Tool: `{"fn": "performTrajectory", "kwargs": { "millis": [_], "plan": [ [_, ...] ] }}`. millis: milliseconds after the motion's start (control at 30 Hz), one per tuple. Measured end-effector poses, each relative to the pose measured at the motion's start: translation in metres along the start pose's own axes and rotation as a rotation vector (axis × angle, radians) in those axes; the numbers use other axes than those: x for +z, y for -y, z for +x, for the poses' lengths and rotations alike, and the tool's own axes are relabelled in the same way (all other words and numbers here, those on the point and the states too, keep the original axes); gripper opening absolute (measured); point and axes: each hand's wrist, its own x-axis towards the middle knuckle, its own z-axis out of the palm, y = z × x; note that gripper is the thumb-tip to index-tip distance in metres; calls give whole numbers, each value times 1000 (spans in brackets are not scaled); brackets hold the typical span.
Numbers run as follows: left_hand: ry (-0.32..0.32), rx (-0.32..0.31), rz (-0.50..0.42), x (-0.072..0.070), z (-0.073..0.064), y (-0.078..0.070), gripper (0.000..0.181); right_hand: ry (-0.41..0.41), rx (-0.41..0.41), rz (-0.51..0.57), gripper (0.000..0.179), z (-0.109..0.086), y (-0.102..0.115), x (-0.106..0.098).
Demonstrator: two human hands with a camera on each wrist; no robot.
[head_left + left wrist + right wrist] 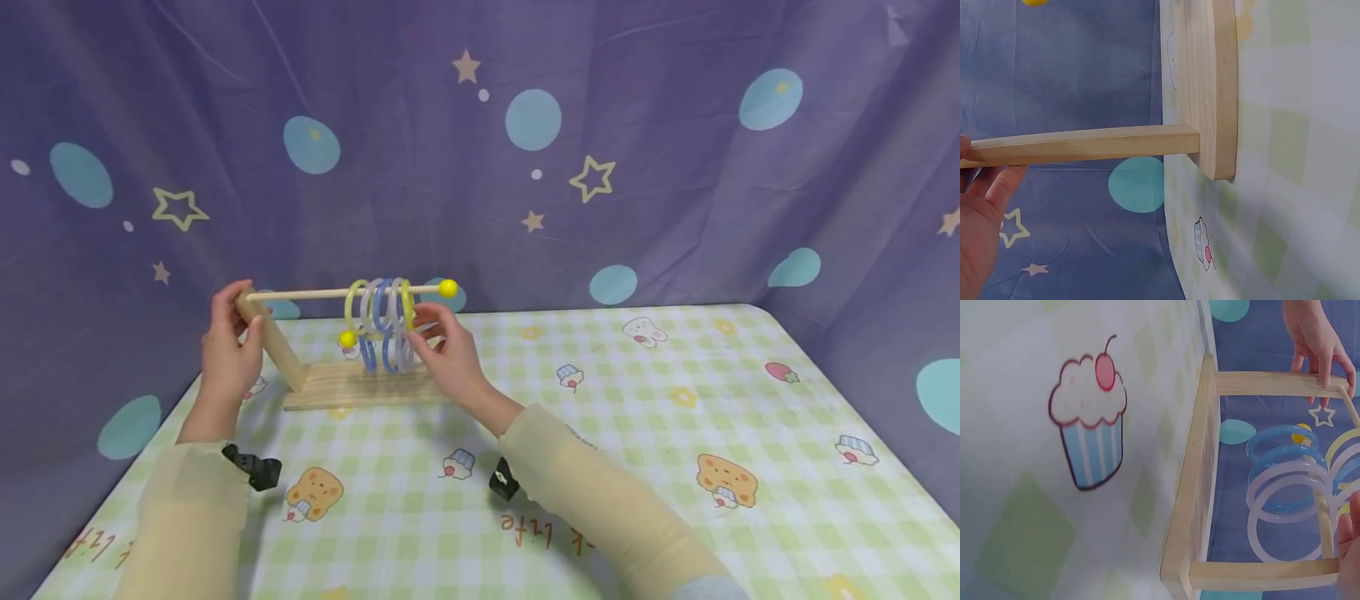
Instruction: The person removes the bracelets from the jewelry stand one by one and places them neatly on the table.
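A wooden stand (352, 385) has two rods hung with plastic rings. My left hand (231, 346) grips the top of its left post (277, 342), thumb on the near side; the left wrist view shows fingers (1004, 184) against that post. Yellow, blue and pale purple rings hang on the upper rod (300, 295). Blue rings (1279, 453) and pale purple rings (1285, 534) hang on the lower one. My right hand (453, 354) pinches the rightmost yellow ring (407, 302) on the upper rod. It hides most of the right post in the head view.
Yellow balls cap the upper rod's right end (447, 287) and the lower rod's left end (347, 339). A green-checked cloth (637, 417) with printed cartoons covers the table. Behind it hangs a purple curtain (420, 167) with stars and dots.
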Motion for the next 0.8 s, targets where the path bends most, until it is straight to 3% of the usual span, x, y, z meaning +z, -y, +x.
{"fn": "performTrajectory", "kwargs": {
  "millis": [367,800],
  "plan": [
    [-2,-14,-3,0,-1,-2,52,-33,-68,-96,27,10,1,-12],
    [-9,-11,1,0,-1,-3,52,-24,-129,-70,26,14,-4,-29]
  ]
}}
